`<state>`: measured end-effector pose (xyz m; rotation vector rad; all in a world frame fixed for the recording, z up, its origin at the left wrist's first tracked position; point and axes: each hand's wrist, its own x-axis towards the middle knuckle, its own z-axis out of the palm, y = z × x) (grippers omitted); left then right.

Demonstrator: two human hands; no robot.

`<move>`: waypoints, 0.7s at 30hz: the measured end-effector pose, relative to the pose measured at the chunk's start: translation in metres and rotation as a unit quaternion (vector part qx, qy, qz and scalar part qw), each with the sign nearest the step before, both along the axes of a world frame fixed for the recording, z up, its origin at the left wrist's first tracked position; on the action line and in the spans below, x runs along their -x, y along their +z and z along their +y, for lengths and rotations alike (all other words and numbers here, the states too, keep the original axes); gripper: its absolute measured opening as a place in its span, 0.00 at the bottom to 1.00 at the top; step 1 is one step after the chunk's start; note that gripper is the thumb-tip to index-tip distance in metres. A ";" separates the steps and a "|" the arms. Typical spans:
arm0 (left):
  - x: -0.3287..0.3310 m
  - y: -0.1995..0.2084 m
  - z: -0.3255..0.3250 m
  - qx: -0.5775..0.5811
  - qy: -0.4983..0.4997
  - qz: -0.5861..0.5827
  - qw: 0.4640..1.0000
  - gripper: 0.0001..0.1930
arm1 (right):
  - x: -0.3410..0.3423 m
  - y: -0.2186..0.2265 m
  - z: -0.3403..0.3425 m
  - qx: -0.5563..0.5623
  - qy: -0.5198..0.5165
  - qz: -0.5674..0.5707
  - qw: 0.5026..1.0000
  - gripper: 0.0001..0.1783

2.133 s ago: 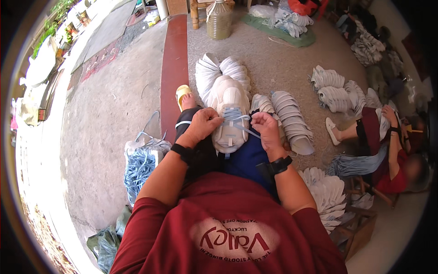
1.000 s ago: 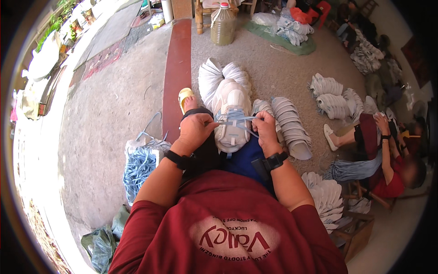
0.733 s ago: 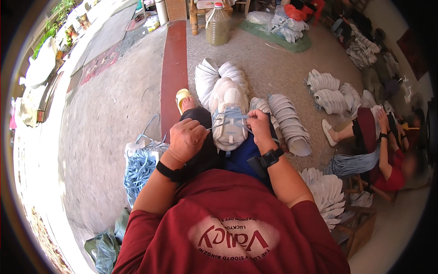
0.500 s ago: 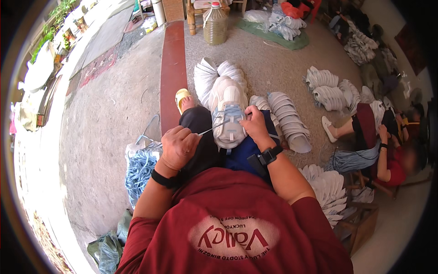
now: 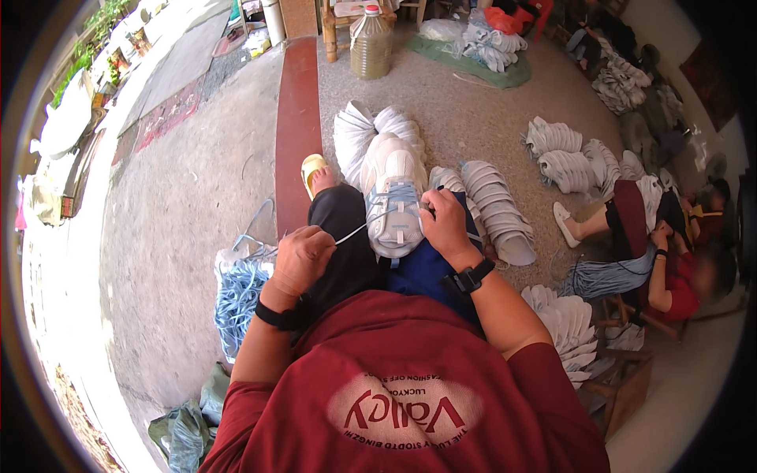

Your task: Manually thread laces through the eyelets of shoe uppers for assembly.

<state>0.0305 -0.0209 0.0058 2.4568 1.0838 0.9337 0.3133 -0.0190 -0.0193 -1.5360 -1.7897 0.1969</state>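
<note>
A white shoe upper [image 5: 392,162] lies over my lap and knees, toe end away from me. Pale blue shoelace [image 5: 402,194] crosses its eyelet area. My left hand [image 5: 303,256] is closed in a pinch on a lace end, left of the upper; that strand runs slackly from the fingers to the upper. At the upper's right edge, my right hand [image 5: 448,225] is closed with thumb and fingers gripping that edge; the fingertips are partly hidden. A bundle of loose blue laces [image 5: 240,296] hangs beside my left forearm.
Stacked white uppers [image 5: 498,213] lie right of my knees, with another stack [image 5: 561,327] by my right elbow. A seated person [image 5: 670,276] works at the right beside blue laces [image 5: 607,276]. A large plastic jug [image 5: 371,47] stands ahead.
My left hand has shifted slightly left and down, and the lace strand, straight before, now curves. My right hand stays at the upper's edge, its fingers slightly more curled.
</note>
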 end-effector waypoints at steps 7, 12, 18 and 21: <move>-0.008 0.001 0.001 0.074 0.043 -0.028 0.996 0.04 | 0.008 0.008 0.022 -0.020 0.121 -0.097 0.988 0.06; -0.004 -0.006 0.003 0.086 0.053 -0.027 0.995 0.04 | -0.001 0.009 0.026 -0.020 0.059 -0.156 0.986 0.03; -0.004 -0.013 0.007 0.102 0.065 -0.043 0.992 0.06 | 0.000 0.023 0.018 0.003 0.119 -0.004 0.993 0.07; -0.005 -0.011 0.008 0.120 0.064 -0.042 0.990 0.07 | 0.009 0.012 0.023 -0.011 0.137 -0.130 0.982 0.07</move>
